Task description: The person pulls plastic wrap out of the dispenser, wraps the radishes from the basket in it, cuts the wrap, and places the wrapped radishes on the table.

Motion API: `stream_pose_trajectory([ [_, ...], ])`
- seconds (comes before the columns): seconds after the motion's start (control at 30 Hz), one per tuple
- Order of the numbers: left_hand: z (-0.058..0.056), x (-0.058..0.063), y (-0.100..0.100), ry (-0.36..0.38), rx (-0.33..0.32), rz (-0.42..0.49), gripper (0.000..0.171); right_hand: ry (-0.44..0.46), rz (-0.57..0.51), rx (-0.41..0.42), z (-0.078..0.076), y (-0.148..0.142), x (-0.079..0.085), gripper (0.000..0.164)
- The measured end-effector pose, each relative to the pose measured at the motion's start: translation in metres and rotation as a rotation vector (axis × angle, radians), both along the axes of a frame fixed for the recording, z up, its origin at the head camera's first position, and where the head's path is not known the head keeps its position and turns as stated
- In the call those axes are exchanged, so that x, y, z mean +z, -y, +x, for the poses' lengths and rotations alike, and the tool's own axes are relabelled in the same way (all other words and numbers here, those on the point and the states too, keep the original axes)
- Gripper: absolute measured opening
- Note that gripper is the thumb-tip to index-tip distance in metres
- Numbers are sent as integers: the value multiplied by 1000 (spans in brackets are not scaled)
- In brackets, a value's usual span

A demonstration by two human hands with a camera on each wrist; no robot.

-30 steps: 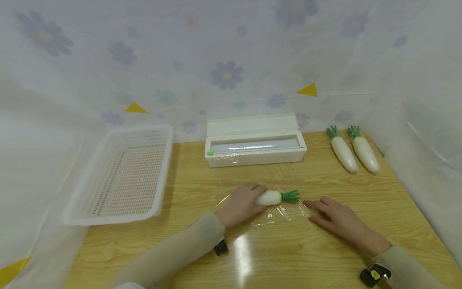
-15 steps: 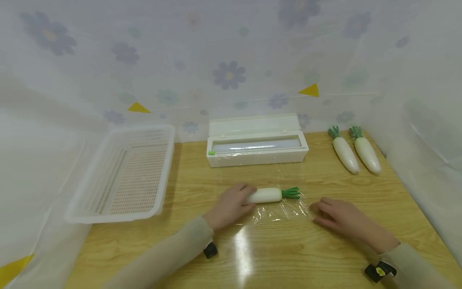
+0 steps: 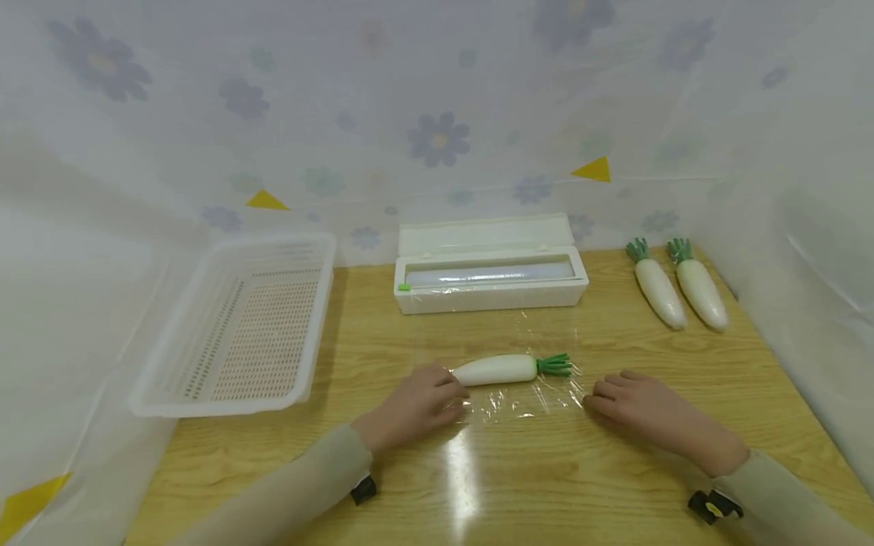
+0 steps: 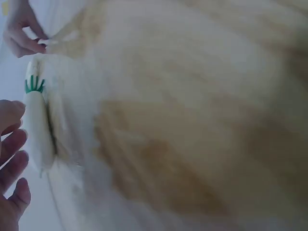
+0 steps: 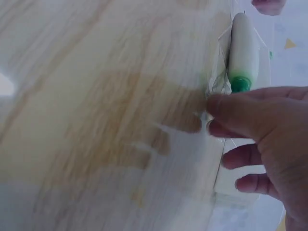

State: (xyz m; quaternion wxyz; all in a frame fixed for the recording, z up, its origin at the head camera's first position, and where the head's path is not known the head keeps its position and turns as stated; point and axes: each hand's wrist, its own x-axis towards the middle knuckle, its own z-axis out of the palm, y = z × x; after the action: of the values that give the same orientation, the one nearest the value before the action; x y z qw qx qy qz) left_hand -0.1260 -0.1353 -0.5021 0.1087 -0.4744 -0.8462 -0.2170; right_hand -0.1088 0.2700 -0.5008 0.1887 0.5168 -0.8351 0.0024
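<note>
A white radish [image 3: 497,370] with green leaf stubs lies crosswise on a sheet of clear plastic wrap [image 3: 522,406] on the table. My left hand [image 3: 418,404] is by the radish's tapered tip, its fingers loosely bent. In the left wrist view, that hand [image 4: 12,156] shows spread fingers with nothing held between them. Beyond the leafy end, my right hand [image 3: 645,412] pinches the near right edge of the wrap. The right wrist view shows thumb and forefinger of this hand [image 5: 274,125] together at the film, the other fingers curving loosely.
Behind the radish stands an open white dispenser box [image 3: 493,298] with a roll of film [image 3: 490,274] inside. A white perforated basket [image 3: 317,318] is at the left. Two more white radishes [image 3: 659,293] lie at the back right.
My left hand has slid left along the radish and come off it, uncovering its tip. My right hand has shifted slightly right, and its fingers have drawn together at the wrap's edge.
</note>
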Motion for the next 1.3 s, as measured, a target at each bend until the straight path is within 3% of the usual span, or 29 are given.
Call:
stream_pose_trajectory([
  [0.07,4,-3,8,50,-32,-30,22,-22,37,-30,2,1,1,63],
  [0.2,11,-9,19,210,-24,-57,26,14,41,-102,2,2,-1,14],
  [0.27,13,-10,23,238,-14,-70,28,47,-5,-135,1,2,-1,4],
  [0.33,13,-12,24,222,-12,-83,29,72,-78,-163,0,2,-2,9],
  [0.47,14,-12,22,124,0,-87,29,86,-250,-205,-6,3,2,40],
  [0.63,17,-10,19,29,66,-94,18,135,-320,-289,-9,5,8,7],
  [0.77,19,-8,18,-7,118,-123,12,216,-320,-385,-7,7,7,21],
  [0.9,19,-9,20,12,146,-102,12,291,-354,-461,-5,8,7,20],
  [1.1,10,-1,21,64,182,25,15,327,-387,-478,-6,8,6,18],
  [1.2,3,6,19,157,240,59,15,351,-393,-497,-8,8,4,16],
  [1.3,-3,10,17,320,309,90,15,401,-393,-532,-13,10,4,12],
])
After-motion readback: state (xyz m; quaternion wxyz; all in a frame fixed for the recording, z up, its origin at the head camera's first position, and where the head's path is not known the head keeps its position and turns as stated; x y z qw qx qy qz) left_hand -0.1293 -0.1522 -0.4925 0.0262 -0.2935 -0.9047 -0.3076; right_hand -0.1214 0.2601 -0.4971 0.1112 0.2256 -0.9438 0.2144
